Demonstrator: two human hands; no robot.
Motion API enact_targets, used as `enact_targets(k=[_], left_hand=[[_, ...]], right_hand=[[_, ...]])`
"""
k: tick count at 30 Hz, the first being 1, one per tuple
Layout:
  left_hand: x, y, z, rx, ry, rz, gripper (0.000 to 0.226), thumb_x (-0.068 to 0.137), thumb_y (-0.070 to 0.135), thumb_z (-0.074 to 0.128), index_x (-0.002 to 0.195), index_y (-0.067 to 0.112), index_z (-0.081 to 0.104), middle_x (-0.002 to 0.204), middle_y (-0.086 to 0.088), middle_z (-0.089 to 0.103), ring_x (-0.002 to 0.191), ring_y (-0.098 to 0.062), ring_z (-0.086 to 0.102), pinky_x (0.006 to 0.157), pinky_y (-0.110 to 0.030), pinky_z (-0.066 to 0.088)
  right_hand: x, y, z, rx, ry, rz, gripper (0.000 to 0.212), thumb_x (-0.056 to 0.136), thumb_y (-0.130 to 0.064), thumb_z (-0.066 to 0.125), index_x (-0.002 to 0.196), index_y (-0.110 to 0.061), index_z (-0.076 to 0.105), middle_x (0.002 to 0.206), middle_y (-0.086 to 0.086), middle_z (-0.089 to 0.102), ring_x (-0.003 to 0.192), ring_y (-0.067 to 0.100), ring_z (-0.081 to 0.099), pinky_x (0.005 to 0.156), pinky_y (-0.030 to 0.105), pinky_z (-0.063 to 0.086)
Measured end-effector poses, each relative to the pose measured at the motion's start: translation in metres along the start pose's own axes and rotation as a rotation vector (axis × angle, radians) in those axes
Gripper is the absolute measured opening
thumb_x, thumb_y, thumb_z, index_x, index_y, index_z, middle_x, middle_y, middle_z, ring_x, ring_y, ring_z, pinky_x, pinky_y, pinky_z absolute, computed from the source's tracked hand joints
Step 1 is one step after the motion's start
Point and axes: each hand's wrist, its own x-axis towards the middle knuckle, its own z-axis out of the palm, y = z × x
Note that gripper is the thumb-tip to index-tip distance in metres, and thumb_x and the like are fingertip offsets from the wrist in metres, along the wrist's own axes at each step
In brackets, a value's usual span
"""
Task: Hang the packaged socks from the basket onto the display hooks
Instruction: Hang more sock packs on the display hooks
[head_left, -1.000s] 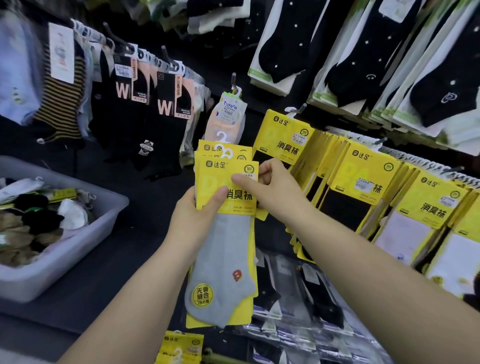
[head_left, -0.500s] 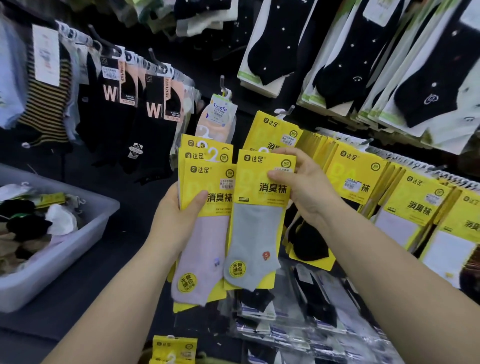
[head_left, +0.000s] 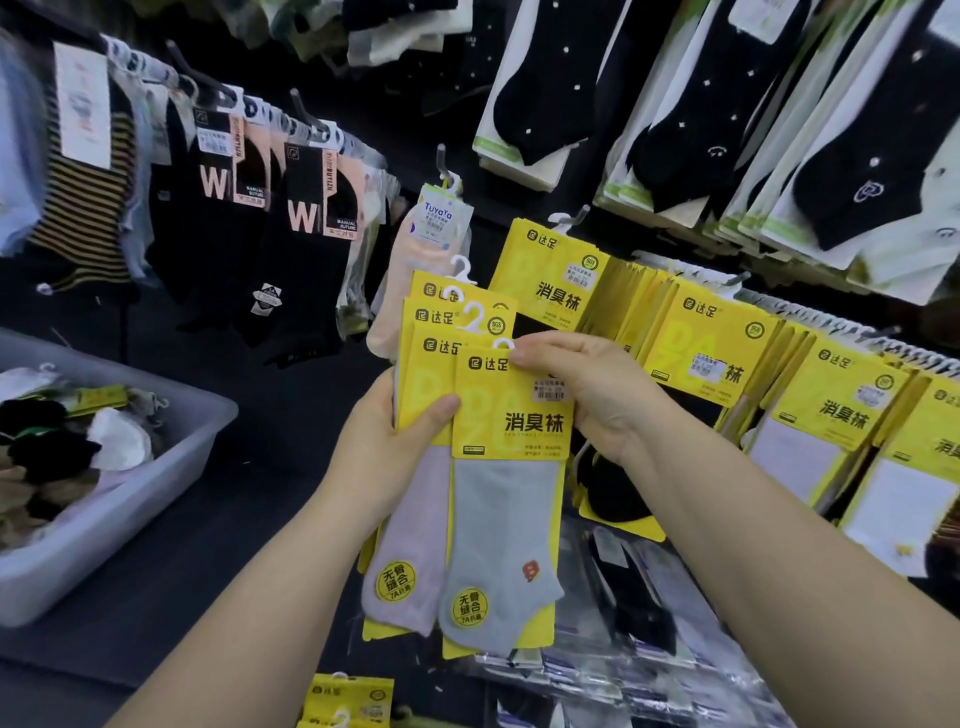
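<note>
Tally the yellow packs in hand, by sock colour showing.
grey-sock pack: 1
lilac-sock pack: 1
header-only packs: 2, socks hidden
Total: 4

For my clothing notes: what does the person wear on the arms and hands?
Nothing that shows. The left arm and the right arm are bare, no sleeve in view. The left hand and the right hand have no glove, ring, watch or bracelet.

Striped socks hang at far left, beside black socks with W labels. A peach sock hangs mid-wall. Black dotted socks in white packs fill the upper right. Clear-wrapped packs lie below.
</note>
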Motion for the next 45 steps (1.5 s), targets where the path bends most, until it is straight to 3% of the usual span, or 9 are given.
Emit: enact_targets(k=[7,15,25,31,34,37,39,42,45], left_hand=[[0.0,0.002,0.001,0.05,0.052,0.045,0.019,0.087,0.025,0.064,0.098,0.04,0.059,0.096,0.027,0.068,0.089,0.008,0.064,0.066,-0.004,0.046],[0.003,-0.009,-0.009,0.103,0.145,-0.024,0.016,0.088,0.026,0.064,0.104,0.027,0.062,0.097,0.01,0.07,0.084,0.003,0.065,0.064,-0.011,0.047],[0.01,-0.014,-0.03,0.148,0.201,-0.085,0.014,0.088,0.034,0.063,0.102,0.034,0.059,0.098,0.013,0.07,0.088,-0.002,0.066,0.069,-0.024,0.049],[0.01,-0.012,-0.024,0.169,0.153,-0.12,0.024,0.087,0.037,0.062,0.109,0.027,0.06,0.098,0.013,0.07,0.088,-0.002,0.066,0.067,-0.022,0.046],[0.008,-0.01,-0.021,0.159,0.132,-0.127,0.02,0.089,0.036,0.061,0.107,0.028,0.06,0.096,0.014,0.07,0.082,0.002,0.066,0.063,-0.017,0.045],[0.006,-0.007,-0.019,0.12,0.123,-0.146,0.017,0.088,0.037,0.062,0.103,0.031,0.06,0.092,0.016,0.071,0.078,0.005,0.066,0.057,-0.012,0.046],[0.005,-0.006,-0.018,0.085,0.121,-0.155,0.017,0.086,0.038,0.063,0.102,0.032,0.06,0.09,0.016,0.072,0.078,0.004,0.067,0.056,-0.011,0.046],[0.005,-0.004,-0.018,0.01,0.113,-0.152,0.015,0.083,0.036,0.067,0.097,0.033,0.062,0.09,0.017,0.073,0.079,-0.002,0.069,0.057,-0.014,0.05],[0.003,-0.002,-0.02,-0.036,0.103,-0.147,0.035,0.069,0.046,0.072,0.099,0.03,0.063,0.092,0.012,0.074,0.081,-0.007,0.071,0.064,-0.023,0.053]], right_hand=[[-0.002,0.0,0.006,0.142,0.038,0.035,0.001,0.076,-0.018,0.074,0.076,-0.018,0.074,0.084,0.007,0.075,0.071,0.022,0.072,0.055,0.035,0.057],[0.008,-0.022,-0.008,0.102,0.14,-0.017,0.005,0.079,-0.022,0.07,0.081,-0.017,0.071,0.089,0.007,0.073,0.083,0.027,0.069,0.073,0.044,0.057],[0.065,-0.065,-0.014,0.064,0.481,-0.245,0.018,0.089,-0.016,0.064,0.072,-0.02,0.064,0.082,0.006,0.065,0.079,0.023,0.06,0.074,0.039,0.056],[0.087,-0.059,-0.013,-0.008,0.572,-0.215,0.027,0.088,-0.014,0.064,0.063,-0.025,0.063,0.067,-0.002,0.06,0.065,0.017,0.058,0.047,0.02,0.05],[0.089,-0.054,-0.015,-0.084,0.646,-0.204,0.009,0.088,-0.014,0.064,0.084,-0.021,0.067,0.085,-0.002,0.065,0.073,0.014,0.06,0.065,0.027,0.056],[0.078,-0.043,-0.008,-0.273,0.757,-0.238,0.028,0.086,-0.015,0.066,0.108,-0.023,0.052,0.118,0.005,0.051,0.096,0.018,0.057,0.089,0.037,0.051],[0.057,-0.027,0.009,-0.388,0.651,-0.309,0.029,0.085,-0.018,0.066,0.104,-0.024,0.045,0.116,0.003,0.047,0.104,0.018,0.051,0.091,0.034,0.047],[0.02,0.002,0.039,-0.435,0.265,-0.308,0.027,0.087,-0.035,0.064,0.101,-0.022,0.045,0.101,-0.002,0.05,0.086,0.005,0.049,0.072,0.014,0.039],[0.004,0.009,0.049,-0.399,0.151,-0.267,0.033,0.085,-0.038,0.066,0.1,-0.021,0.042,0.084,-0.005,0.045,0.076,0.009,0.05,0.068,0.023,0.044]])
